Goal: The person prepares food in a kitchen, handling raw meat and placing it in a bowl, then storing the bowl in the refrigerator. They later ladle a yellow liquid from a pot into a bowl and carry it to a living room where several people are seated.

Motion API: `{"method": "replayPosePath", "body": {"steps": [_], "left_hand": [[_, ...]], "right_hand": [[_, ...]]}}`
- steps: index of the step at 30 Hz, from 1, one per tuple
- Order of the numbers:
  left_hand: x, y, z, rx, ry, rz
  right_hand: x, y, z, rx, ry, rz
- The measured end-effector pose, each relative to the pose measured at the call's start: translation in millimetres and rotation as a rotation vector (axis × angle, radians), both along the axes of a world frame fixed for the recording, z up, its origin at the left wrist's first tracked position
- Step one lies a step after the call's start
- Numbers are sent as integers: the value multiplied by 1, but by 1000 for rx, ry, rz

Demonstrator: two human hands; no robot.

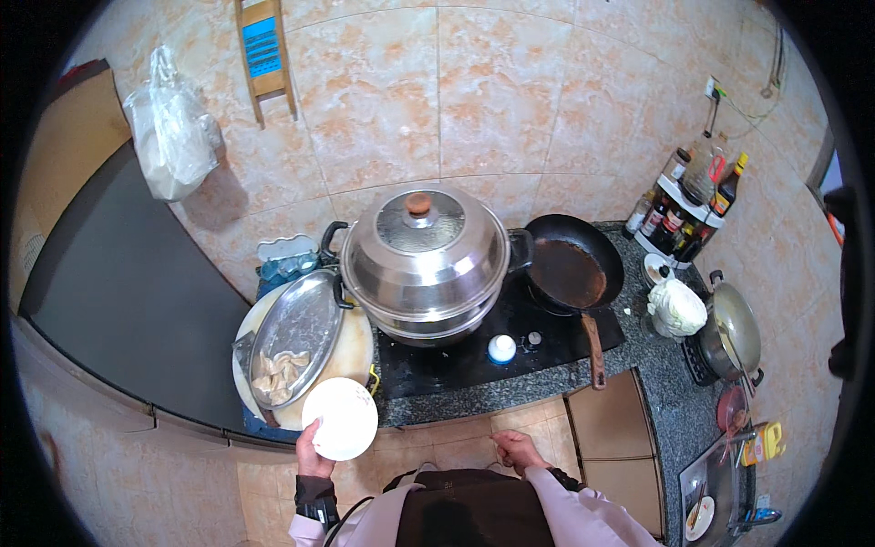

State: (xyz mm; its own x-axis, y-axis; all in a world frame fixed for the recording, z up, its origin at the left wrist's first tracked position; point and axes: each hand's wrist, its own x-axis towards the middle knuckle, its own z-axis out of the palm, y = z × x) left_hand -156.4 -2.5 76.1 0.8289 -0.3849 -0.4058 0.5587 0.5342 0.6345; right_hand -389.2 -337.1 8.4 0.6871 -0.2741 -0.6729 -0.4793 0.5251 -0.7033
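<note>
A white plate (340, 418) is in my left hand (314, 448), thumb over its rim, above the near edge of a round cutting board (355, 342). On that board an oval metal tray (301, 321) holds several pale pieces of food (280, 375). My right hand (517, 451) hangs in front of the counter with its fingers curled; nothing plainly shows in them. A lidded steel steamer pot (424, 273) stands on the black cooktop (444, 372), and a frying pan (567, 270) with a wooden handle is to its right.
A small white-capped container (502, 349) stands near the cooktop's front. Toward the right are a cabbage (677, 308), a condiment rack (683, 198) with bottles, a wok (737, 328) and a sink (704, 478) with a dish. A plastic bag (171, 137) hangs on the left wall.
</note>
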Motion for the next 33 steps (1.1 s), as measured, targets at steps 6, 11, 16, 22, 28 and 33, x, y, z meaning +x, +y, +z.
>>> {"method": "replayPosePath", "body": {"steps": [6, 11, 16, 22, 28, 33], "left_hand": [[19, 7, 1, -16, -58, -75], [31, -3, -10, 8, 0, -195], [34, -3, -35, 422, -554, -320], [49, -5, -42, 521, -651, -584], [26, -21, -31, 491, -654, -504], [16, -46, -15, 154, 4, -310]], "right_hand": [[4, 4, 37, -95, -37, -146], [-6, 23, 28, -170, 35, -142], [-28, 31, 4, -151, 13, -198], [-38, 25, 13, -157, -13, -181], [-36, -12, 35, -374, -76, 90], [-30, -44, 31, -428, -90, 188]]}}
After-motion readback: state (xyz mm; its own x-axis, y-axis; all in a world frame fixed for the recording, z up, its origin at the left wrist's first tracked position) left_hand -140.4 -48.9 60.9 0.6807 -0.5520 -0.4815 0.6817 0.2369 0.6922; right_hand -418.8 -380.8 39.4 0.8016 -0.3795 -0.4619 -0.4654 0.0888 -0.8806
